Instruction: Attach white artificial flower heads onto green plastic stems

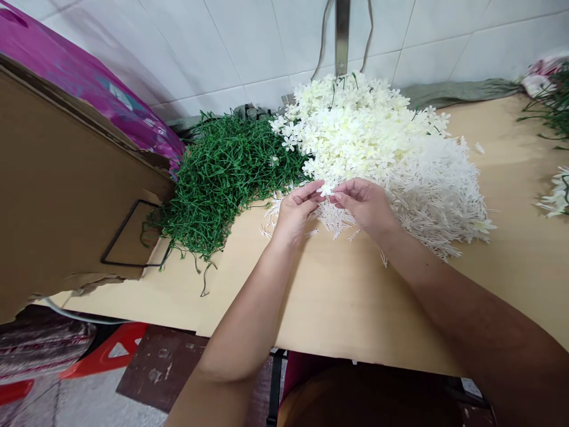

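Observation:
A small white artificial flower [326,189] sits between my two hands, over the front edge of the piles. My left hand [297,209] pinches it from the left with thumb and fingers. From the other side my right hand [363,203] is closed in a pinch close to the petals; whatever is between its fingertips is too small to make out. Just behind lies a heap of white artificial flowers [351,127]. Thin white plastic pieces [438,193] are piled to the right, some scattered beneath my hands. Green plastic stems [235,160] form a mound to the left.
A large cardboard box [66,184] stands at the left with a black wire frame [122,237] against it. The wooden table [347,296] meets a tiled wall [249,41]. More green stems [555,107] and white flowers [558,193] lie at the far right.

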Available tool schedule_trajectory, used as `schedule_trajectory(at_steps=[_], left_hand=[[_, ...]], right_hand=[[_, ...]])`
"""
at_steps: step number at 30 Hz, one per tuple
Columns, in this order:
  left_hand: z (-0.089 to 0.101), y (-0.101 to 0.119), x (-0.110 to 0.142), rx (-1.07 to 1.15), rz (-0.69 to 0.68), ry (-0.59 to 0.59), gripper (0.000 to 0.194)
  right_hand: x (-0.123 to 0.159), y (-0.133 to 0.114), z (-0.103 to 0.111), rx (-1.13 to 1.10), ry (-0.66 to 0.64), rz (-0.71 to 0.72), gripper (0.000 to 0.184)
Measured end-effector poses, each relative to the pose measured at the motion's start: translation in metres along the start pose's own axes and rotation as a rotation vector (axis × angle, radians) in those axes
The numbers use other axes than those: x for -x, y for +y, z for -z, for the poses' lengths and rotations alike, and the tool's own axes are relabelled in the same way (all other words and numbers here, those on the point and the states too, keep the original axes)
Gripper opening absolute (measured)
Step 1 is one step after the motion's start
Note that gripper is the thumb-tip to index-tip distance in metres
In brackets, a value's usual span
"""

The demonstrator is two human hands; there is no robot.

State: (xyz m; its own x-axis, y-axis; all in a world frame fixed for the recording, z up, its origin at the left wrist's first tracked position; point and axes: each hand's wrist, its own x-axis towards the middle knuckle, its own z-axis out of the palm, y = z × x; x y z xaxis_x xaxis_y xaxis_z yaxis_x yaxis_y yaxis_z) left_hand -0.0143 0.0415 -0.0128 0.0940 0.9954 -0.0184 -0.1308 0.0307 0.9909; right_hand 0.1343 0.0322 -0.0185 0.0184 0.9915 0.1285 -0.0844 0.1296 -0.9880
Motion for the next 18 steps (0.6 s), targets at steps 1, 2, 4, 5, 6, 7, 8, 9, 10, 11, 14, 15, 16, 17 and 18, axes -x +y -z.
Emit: schedule_trajectory(at_steps=[1,2,4,5,6,7,8,9,10,11,14,15,16,17,18], left_hand=[[-0.001,0.000,0.001,0.003,0.000,-0.008,0.034],[-0.003,-0.001,0.001,0.010,-0.005,-0.011,0.033],[-0.007,-0.002,0.002,0.027,-0.031,-0.006,0.027],[-0.009,-0.002,0.003,0.033,-0.044,0.001,0.024],[-0.010,-0.002,0.003,0.033,-0.054,0.015,0.021],[-0.011,-0.002,0.003,0.027,-0.059,0.029,0.018],[-0.012,-0.002,0.004,0.012,-0.061,0.043,0.015],[-0.012,-0.001,0.004,-0.011,-0.060,0.052,0.015],[-0.012,0.000,0.004,-0.040,-0.061,0.058,0.018],[-0.012,0.001,0.005,-0.069,-0.066,0.058,0.021],[-0.013,0.001,0.005,-0.134,-0.104,0.051,0.028],[-0.013,0.001,0.006,-0.152,-0.122,0.053,0.030],[-0.013,0.000,0.006,-0.172,-0.142,0.056,0.031],[-0.014,-0.001,0.006,-0.194,-0.161,0.059,0.032],[-0.014,-0.001,0.007,-0.217,-0.179,0.063,0.032]], right_hand=[[0.000,0.000,0.000,-0.006,0.002,-0.004,0.014],[0.000,-0.001,0.001,-0.016,0.005,-0.011,0.015],[0.001,-0.002,0.001,-0.038,0.012,-0.023,0.017],[0.001,-0.003,0.001,-0.049,0.017,-0.029,0.018],[0.002,-0.003,0.000,-0.059,0.025,-0.032,0.017],[0.002,-0.004,0.000,-0.068,0.033,-0.034,0.017],[0.002,-0.004,-0.001,-0.072,0.043,-0.033,0.017],[0.003,-0.004,-0.002,-0.070,0.052,-0.026,0.016],[0.003,-0.004,-0.003,-0.061,0.060,-0.014,0.015],[0.003,-0.004,-0.004,-0.046,0.070,0.003,0.015],[0.005,-0.005,-0.006,0.039,0.097,0.068,0.011],[0.006,-0.005,-0.006,0.083,0.106,0.093,0.011],[0.007,-0.006,-0.006,0.140,0.117,0.121,0.010],[0.008,-0.007,-0.006,0.208,0.130,0.154,0.010],[0.009,-0.008,-0.006,0.283,0.142,0.191,0.010]])
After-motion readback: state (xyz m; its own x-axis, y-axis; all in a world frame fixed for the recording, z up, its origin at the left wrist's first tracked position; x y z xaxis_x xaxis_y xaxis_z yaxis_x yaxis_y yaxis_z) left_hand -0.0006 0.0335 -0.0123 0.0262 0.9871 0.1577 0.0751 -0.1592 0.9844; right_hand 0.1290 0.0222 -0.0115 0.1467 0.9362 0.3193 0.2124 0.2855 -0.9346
